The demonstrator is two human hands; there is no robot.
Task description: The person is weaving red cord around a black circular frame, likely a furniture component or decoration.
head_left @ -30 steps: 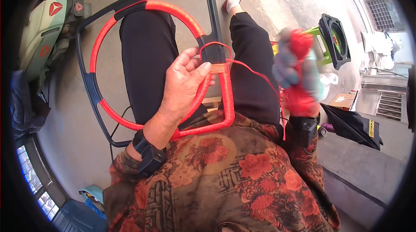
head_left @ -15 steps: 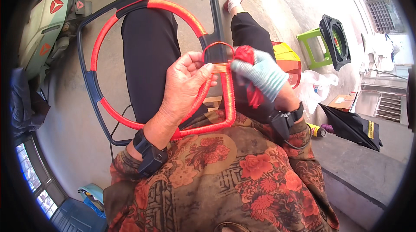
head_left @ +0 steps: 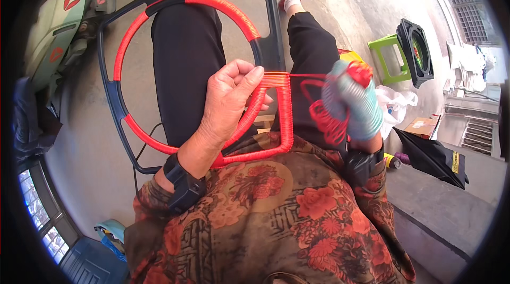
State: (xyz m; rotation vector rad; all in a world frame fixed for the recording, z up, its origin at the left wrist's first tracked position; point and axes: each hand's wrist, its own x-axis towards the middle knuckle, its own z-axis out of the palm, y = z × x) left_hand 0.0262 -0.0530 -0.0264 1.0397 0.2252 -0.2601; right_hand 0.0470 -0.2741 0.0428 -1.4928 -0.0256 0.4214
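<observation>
Across my lap lies a dark plastic frame point(head_left: 271, 53), squarish with a round ring inside, much of it wound with red cord. My bare left hand point(head_left: 231, 95) is closed on the frame, thumb and fingers pinching the upper edge of the wound corner section point(head_left: 287, 119). A stretch of red cord point(head_left: 308, 76) runs straight from that section to my right hand point(head_left: 355, 103). That hand wears a pale blue-and-white knitted glove and is closed round a bundle of red cord point(head_left: 328, 122), whose loose loops hang down beside it. The glove is somewhat blurred.
A green stool point(head_left: 383, 61) with a black frame point(head_left: 415, 53) against it stands at the right. Closer in are a white plastic bag point(head_left: 394, 101), a cardboard box point(head_left: 422, 125) and a folded black umbrella point(head_left: 433, 156). A pale scooter-like vehicle point(head_left: 50, 34) stands far left.
My right hand has moved right, away from the frame, with the cord bundle. The small cord loop above the wound section has been drawn out straight. My left hand keeps its hold.
</observation>
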